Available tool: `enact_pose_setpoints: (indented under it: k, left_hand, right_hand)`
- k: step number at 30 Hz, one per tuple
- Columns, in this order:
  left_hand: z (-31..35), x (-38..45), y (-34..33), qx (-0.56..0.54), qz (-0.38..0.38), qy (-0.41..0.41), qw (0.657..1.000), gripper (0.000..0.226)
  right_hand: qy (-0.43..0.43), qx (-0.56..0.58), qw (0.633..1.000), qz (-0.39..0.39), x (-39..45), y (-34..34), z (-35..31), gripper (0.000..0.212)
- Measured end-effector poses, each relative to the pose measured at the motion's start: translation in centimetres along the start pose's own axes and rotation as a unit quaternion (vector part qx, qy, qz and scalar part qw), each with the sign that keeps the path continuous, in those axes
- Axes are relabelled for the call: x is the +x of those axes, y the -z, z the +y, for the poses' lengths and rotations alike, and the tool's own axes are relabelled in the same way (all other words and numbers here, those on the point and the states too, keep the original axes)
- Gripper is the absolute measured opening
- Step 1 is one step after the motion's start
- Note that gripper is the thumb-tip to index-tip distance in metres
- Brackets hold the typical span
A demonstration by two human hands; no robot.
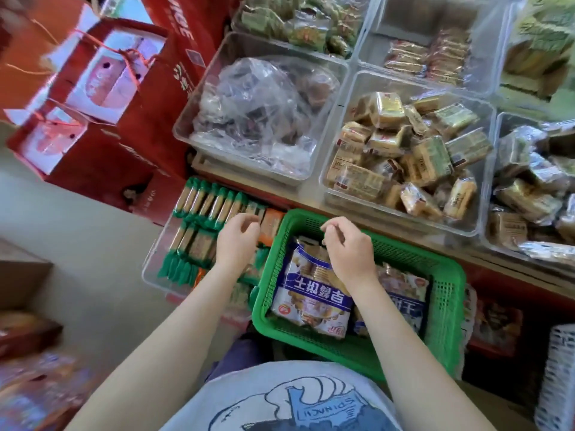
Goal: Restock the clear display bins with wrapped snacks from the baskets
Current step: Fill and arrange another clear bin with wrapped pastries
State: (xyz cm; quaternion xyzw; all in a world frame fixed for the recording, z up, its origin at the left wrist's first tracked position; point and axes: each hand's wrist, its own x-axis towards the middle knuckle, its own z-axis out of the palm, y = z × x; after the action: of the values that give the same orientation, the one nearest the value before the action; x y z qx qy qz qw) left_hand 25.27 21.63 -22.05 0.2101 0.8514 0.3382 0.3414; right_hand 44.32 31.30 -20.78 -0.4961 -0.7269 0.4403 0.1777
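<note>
Green plastic makes up the basket point(445, 293), which is seen low in the middle, just below the bench point(311, 199). Blue snack bags point(311, 293) are packed inside it. The right hand point(348, 247) is held over the basket with its fingers loosely curled, and nothing is gripped in it. The left hand point(238, 241) is held apart from it, just left of the basket, over a low bin of green-wrapped biscuits point(199, 219); its fingers are curled loosely and empty too. Clear display bins point(485, 169) are set on the bench above, one filled with yellow wrapped snacks point(404, 150).
</note>
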Motion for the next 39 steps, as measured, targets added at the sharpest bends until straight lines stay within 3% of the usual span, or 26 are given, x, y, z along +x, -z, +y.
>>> enact_pose_setpoints:
  k: [3, 5, 9, 14, 19, 23, 25, 29, 33, 35, 37, 39]
  left_hand:
    - [-6.5, 0.2, 2.0, 0.056, 0.007, 0.130, 0.990, 0.035]
    - [-10.1, 0.4, 2.5, 0.110, -0.024, 0.161, 0.980, 0.036]
    - [-15.1, 0.8, 1.7, 0.238, -0.127, 0.171, 0.948, 0.034]
    - [-16.7, 0.4, -0.6, 0.416, -0.211, 0.106, 0.878, 0.059]
    - [-16.6, 0.6, -1.1, 0.434, -0.234, 0.147, 0.857, 0.071]
    - [-16.7, 0.9, 0.2, 0.302, -0.168, 0.194, 0.918, 0.046]
    - [-15.8, 0.6, 1.5, 0.203, -0.123, 0.203, 0.950, 0.045]
    - [-12.0, -0.1, 4.8, 0.033, -0.090, 0.126, 0.987, 0.035]
    - [-6.0, -0.7, 6.5, -0.159, -0.117, 0.064, 0.978, 0.020]
    - [-2.7, -0.7, 6.2, -0.193, -0.147, 0.025, 0.970, 0.020]
    - [0.7, -0.4, 5.5, -0.211, -0.188, -0.022, 0.959, 0.020]
    - [3.8, 0.4, 4.3, -0.195, -0.190, -0.065, 0.960, 0.018]
  right_hand:
    - [-0.071, 0.005, 0.994, -0.089, -1.0, -4.6, 1.5, 0.023]
    - [-0.102, 0.007, 0.987, -0.121, -1.9, -7.1, 2.2, 0.023]
    - [-0.129, -0.004, 0.979, -0.158, -4.0, -10.8, 2.7, 0.023]
    - [-0.146, -0.025, 0.972, -0.183, -5.1, -12.4, 2.9, 0.021]
    - [-0.147, -0.036, 0.972, -0.182, -4.5, -13.3, 2.2, 0.021]
    - [-0.148, -0.028, 0.973, -0.172, -3.6, -13.4, 0.9, 0.021]
    - [-0.152, -0.014, 0.974, -0.166, -3.3, -13.2, 0.3, 0.021]
    - [-0.169, 0.021, 0.973, -0.159, -2.9, -12.6, -1.0, 0.020]
    - [-0.221, 0.152, 0.955, -0.123, -1.9, -11.1, -4.1, 0.022]
    - [-0.232, 0.235, 0.933, -0.141, -1.1, -9.3, -5.6, 0.031]
    - [-0.210, 0.294, 0.922, -0.137, -0.6, -6.7, -6.8, 0.024]
    - [-0.168, 0.291, 0.937, -0.093, 0.4, -3.4, -7.2, 0.016]
